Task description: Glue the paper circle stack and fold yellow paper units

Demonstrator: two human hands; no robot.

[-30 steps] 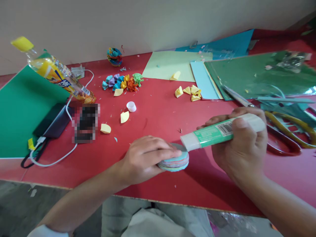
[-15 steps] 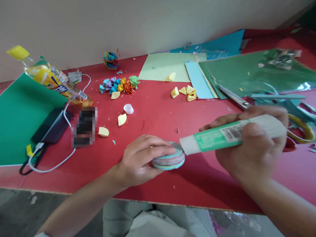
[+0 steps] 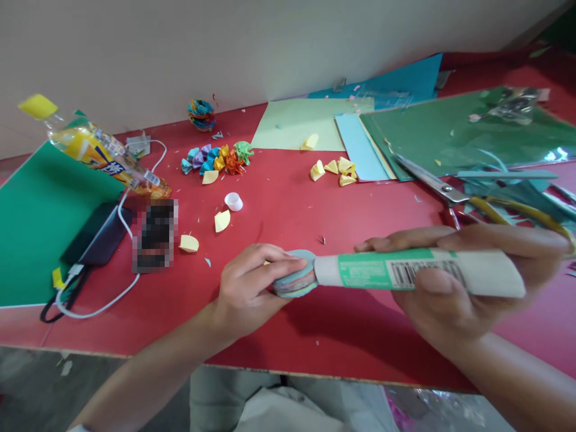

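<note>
My left hand grips a thick stack of round coloured paper discs just above the red tabletop, thumb below and fingers over the pale blue top. Its layered edges show pink, grey and light green. In my right hand is a large white and green glue stick with a barcode, held nearly level. The glue stick's end meets the right side of the stack; the exact contact is hidden. A small white cap and pale yellow folded paper pieces lie beyond my left hand.
Scissors with yellow handles lie by my right hand, near teal paper scraps. Green sheets in plastic lie behind. At left are a tilted drink bottle, a black power bank with cable, and a blurred-out phone. Crumpled paper flowers sit at the back.
The glue stick has swung from slanting to nearly level and shifted left against the stack. My left hand and the stack have moved slightly left and up.
</note>
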